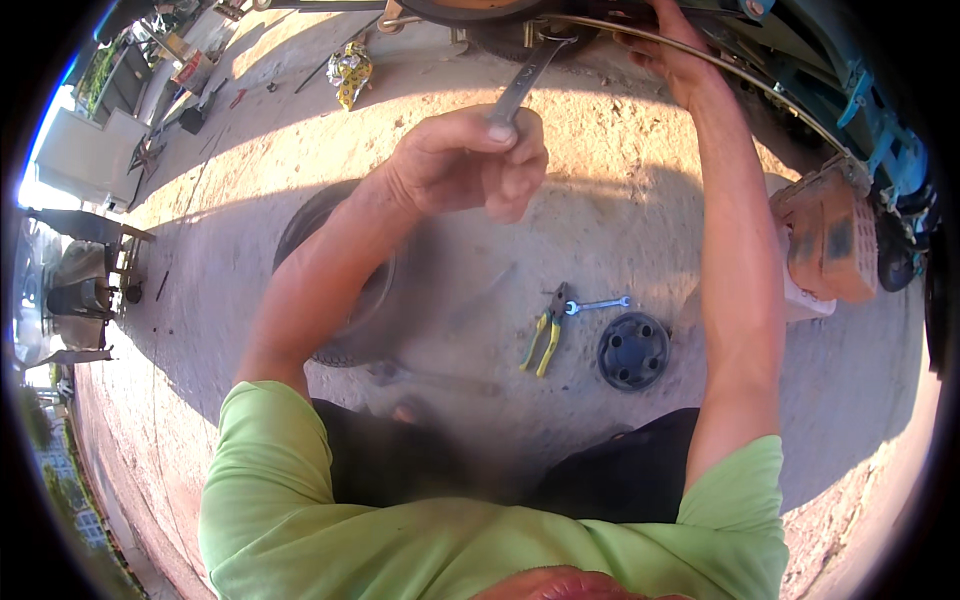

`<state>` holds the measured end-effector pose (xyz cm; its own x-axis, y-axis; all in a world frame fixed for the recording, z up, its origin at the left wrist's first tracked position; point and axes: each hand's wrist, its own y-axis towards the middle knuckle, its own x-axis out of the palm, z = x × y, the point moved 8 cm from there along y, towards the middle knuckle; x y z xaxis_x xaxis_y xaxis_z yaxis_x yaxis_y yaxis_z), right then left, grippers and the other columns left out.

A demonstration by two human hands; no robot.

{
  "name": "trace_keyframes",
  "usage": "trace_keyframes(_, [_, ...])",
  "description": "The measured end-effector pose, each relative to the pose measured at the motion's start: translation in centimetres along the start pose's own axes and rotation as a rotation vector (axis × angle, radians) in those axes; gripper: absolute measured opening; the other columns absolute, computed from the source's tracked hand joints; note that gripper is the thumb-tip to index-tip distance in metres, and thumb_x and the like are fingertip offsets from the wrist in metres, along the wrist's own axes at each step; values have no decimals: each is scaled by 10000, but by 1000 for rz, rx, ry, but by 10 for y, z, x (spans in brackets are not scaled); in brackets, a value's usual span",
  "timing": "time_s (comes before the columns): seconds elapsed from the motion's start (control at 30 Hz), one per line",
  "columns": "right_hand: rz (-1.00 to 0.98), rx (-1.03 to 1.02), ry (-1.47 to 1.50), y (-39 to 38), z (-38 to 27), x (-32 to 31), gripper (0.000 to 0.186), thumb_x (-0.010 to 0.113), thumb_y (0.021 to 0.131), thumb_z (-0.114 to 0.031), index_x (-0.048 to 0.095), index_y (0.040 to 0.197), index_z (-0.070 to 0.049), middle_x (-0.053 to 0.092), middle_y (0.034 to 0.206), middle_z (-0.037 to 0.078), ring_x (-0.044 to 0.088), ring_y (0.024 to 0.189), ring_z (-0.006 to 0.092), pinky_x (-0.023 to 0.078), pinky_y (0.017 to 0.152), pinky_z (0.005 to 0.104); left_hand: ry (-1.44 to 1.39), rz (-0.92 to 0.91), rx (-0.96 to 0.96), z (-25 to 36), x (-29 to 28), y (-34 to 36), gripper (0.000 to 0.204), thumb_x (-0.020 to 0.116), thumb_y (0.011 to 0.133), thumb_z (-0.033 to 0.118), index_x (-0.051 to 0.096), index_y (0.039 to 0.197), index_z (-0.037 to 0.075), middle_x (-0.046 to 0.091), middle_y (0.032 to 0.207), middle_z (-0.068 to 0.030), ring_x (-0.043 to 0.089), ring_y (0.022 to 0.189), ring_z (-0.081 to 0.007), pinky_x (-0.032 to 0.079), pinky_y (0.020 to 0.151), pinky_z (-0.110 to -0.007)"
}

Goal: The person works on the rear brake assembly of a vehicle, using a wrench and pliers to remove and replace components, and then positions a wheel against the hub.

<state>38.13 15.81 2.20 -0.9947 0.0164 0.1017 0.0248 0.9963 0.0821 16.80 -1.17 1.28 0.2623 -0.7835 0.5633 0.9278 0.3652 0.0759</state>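
While both hands work near the top edge, left to right: pale flat panel [95, 155] at far left, then a crumpled yellow-and-silver bag [349, 75], shiny, on rough, dusty ground [215, 300], part sun, part shade. Black rubber tyre [300, 225] lies on its side; left forearm [335, 250] blocks a good part of it. Left hand [470, 158]: fingers curled tight round a flat grey steel wrench [526, 80], thumb pressed on its face. Wrench slants up and right, open end up by the metal parts under a dark round part [475, 12]; too small to tell if it's seated. Nearer the body, on the ground: pliers [546, 330], dark metal head, yellow-green handles spread; small bright spanner [598, 305] just beside the head; round black cap [633, 351] with a ring of recesses. Right hand [680, 75] is up at a thin curved metal rod [760, 88], which crosses in front; fingers partly hidden, can't tell their grip. Right of that forearm, orange-brown brick [825, 240], blocky, dark patch on its face. Blue metal frame [900, 150] fills upper right.
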Motion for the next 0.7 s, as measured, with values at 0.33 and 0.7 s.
trace_keyframes(0.33, [-266, 39, 6, -18, 26, 22, 413, 605, 1002, -466, 625, 1241, -130, 705, 1080, 44, 649, 939, 170, 517, 858, 382, 295, 529, -132, -2, -128, -115, 383, 547, 999, 375, 622, 806, 53, 612, 737, -105, 615, 644, -234, 502, 660, -370])
trace_keyframes(0.7, [-313, -101, 188, -5, 60, 95, 278, 628, 1020, -338, 644, 1171, -105, 716, 1040, 52, 676, 874, 180, 534, 789, 364, 620, 729, -447, -38, -174, -158, 407, 505, 1034, 376, 666, 849, 51, 691, 781, -91, 674, 715, -199, 494, 689, -338])
